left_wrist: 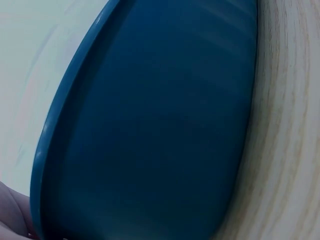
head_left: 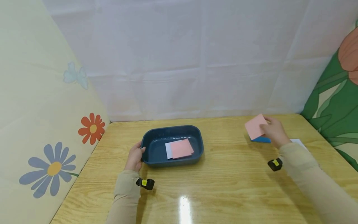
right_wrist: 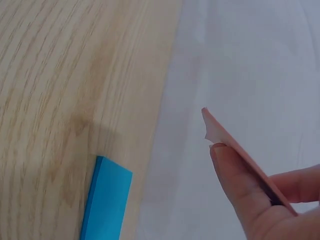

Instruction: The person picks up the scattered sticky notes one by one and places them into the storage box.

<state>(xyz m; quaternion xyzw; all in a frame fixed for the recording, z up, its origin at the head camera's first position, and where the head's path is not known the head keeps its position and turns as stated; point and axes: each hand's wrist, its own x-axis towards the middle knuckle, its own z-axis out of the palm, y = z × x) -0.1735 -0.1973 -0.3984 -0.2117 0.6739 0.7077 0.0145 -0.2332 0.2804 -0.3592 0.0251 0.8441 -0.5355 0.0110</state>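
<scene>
At the left end of a dark blue tray (head_left: pixel 156 160), my left hand (head_left: pixel 134 158) grips the rim, thumb over the edge. The tray's outer wall (left_wrist: pixel 150 120) fills most of the left wrist view, with a bit of the hand at the lower left. Inside the tray lie overlapping pink paper squares (head_left: pixel 180 149) and a white one (head_left: pixel 168 150). My right hand (head_left: pixel 275 132) pinches a pink sticky note pad (head_left: pixel 255 127) between thumb and fingers, raised above a blue pad (head_left: pixel 261 139). In the right wrist view the pink pad (right_wrist: pixel 250 167) appears edge-on, apart from the blue pad (right_wrist: pixel 107 200).
A white sheet or pad (head_left: pixel 300 143) lies partly behind the right forearm. The wooden table (head_left: pixel 223 180) meets a white cloth backdrop (head_left: pixel 179 62) at the back. Flower-printed panels (head_left: pixel 54 169) stand at the left and right.
</scene>
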